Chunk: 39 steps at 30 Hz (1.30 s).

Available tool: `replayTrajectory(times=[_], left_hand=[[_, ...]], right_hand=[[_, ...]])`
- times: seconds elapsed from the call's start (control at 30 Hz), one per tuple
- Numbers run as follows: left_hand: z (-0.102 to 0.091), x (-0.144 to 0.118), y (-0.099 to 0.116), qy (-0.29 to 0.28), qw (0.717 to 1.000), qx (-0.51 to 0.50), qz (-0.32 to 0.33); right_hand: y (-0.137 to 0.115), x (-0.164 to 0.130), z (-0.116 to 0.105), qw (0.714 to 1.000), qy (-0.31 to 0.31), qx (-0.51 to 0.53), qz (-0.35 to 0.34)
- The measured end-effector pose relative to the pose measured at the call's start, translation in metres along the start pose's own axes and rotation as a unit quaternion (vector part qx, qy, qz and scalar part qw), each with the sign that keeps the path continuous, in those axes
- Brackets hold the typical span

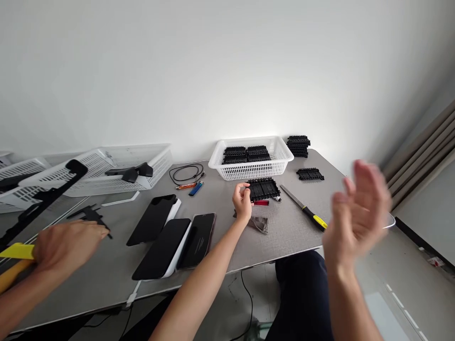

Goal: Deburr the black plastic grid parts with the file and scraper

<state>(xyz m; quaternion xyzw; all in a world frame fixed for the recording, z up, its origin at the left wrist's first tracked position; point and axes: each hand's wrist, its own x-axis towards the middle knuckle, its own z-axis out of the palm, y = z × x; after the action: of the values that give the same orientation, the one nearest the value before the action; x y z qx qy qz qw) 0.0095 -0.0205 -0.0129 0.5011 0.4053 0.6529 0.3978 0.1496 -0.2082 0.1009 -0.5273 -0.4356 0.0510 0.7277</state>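
Three dark-screened phones (197,239) lie side by side on the bench (103,279), two of them on white boxes (177,253). Behind them are a looped black cable (195,165), an orange pen (186,186) and a blue lighter (196,188), the last two close together. Farther left, a caliper (90,215) lies near a white slab (121,199). A grey curtain (423,137) hangs at the far right, beside the white wall (213,61).

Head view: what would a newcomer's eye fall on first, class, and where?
Probably the open right hand, blurred and raised at the right. Next, the left hand near the centre, holding a black panel by its edge. Behind that, the white basket holds more panels.
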Motion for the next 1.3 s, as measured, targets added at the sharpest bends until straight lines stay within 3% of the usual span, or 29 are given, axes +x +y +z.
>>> replayTrajectory(times=[0.2,0.3,0.57,0.73,0.87,1.07,1.3], left_hand=[[-0.001,-0.001,0.013,0.007,0.998,0.002,0.057],[0.001,-0.005,0.017,-0.005,0.999,0.003,0.052],[0.004,-0.012,0.032,-0.041,0.996,-0.003,0.082],[0.006,-0.006,0.050,-0.085,0.992,0.001,0.090],[-0.005,-0.001,0.051,-0.127,0.990,0.001,0.065],[-0.026,-0.001,0.032,-0.153,0.987,0.059,-0.001],[-0.022,-0.015,0.023,-0.093,0.990,0.095,0.050]], right_hand=[[0.066,-0.006,0.044,0.977,-0.126,0.074,0.156],[0.088,-0.018,0.056,0.963,-0.139,0.104,0.207],[0.092,-0.025,0.056,0.954,-0.094,0.134,0.251],[0.091,-0.020,0.055,0.917,-0.114,0.227,0.307],[0.093,-0.020,0.058,0.909,-0.107,0.267,0.301],[0.115,-0.025,0.065,0.936,-0.140,0.196,0.258],[0.125,-0.029,0.065,0.953,-0.126,0.134,0.239]])
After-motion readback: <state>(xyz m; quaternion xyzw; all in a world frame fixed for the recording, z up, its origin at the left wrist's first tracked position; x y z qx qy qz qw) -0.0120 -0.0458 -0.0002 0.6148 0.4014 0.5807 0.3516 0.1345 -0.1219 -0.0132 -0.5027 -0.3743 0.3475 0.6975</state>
